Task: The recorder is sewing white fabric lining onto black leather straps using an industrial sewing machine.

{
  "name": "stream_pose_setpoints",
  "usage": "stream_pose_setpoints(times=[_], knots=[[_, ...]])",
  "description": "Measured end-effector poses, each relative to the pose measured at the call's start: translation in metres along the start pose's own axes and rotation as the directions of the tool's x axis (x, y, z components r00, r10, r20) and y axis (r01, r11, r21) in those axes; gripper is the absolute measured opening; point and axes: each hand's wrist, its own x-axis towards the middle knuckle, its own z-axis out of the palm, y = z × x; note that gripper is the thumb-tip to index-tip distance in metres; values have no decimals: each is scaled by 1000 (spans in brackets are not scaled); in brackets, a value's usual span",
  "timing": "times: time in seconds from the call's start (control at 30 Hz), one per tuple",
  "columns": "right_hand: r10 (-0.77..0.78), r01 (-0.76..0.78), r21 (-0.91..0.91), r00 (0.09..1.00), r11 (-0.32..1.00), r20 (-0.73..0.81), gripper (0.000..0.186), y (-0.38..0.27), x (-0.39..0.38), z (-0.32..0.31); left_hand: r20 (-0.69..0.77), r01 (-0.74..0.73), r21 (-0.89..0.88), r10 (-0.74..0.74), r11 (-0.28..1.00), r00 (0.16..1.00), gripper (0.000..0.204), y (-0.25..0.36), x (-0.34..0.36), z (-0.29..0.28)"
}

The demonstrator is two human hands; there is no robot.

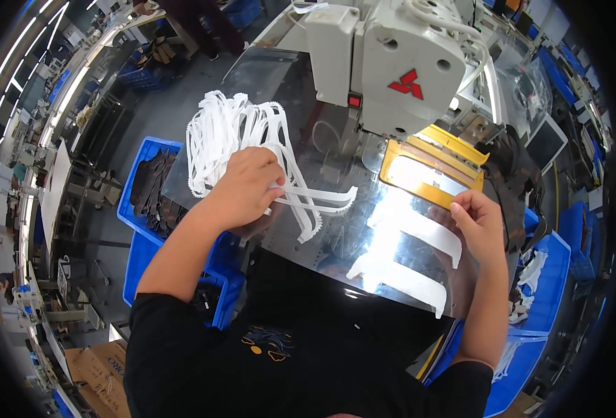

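My left hand (246, 187) rests on a heap of white toothed plastic straps (231, 132) on the shiny metal table (336, 237), its fingers closed around a couple of straps that stick out to the right (318, 202). My right hand (478, 223) touches the lower edge of a yellow clamp frame (430, 171) beneath the white sewing machine head (391, 63). I cannot tell whether its fingers pinch anything. Bright white reflections lie on the table between my hands.
Blue bins (147, 209) with dark pieces stand to the left below the table. Another blue bin (544, 285) with white straps is at the right. A person stands far back by the aisle (196, 21). Cardboard boxes (99, 369) sit at lower left.
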Motion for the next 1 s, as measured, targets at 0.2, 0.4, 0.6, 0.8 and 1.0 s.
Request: stream_pose_setpoints(times=[0.2, 0.4, 0.6, 0.8, 1.0], knots=[[-69, 67, -238, 998, 969, -2, 23, 2, -4, -7, -83, -102, 2, 102, 995, 991, 7, 10, 23, -3], [-611, 593, -524, 775, 611, 164, 69, -75, -14, 19, 90, -139, -320, 176, 937, 980, 5, 62, 51, -25], [-461, 573, -515, 819, 638, 341, 48, -75, 5, -3, 101, -292, -447, 372, 846, 923, 7, 88, 89, -7], [-278, 321, -236, 940, 917, 201, 13, -39, 12, -31, 405, 275, -742, 82, 612, 910, 11, 96, 123, 21], [126, -137, 98, 986, 986, 113, 25, -9, 24, -40, 447, 461, -721, -161, 517, 880, 27, 101, 124, 38]])
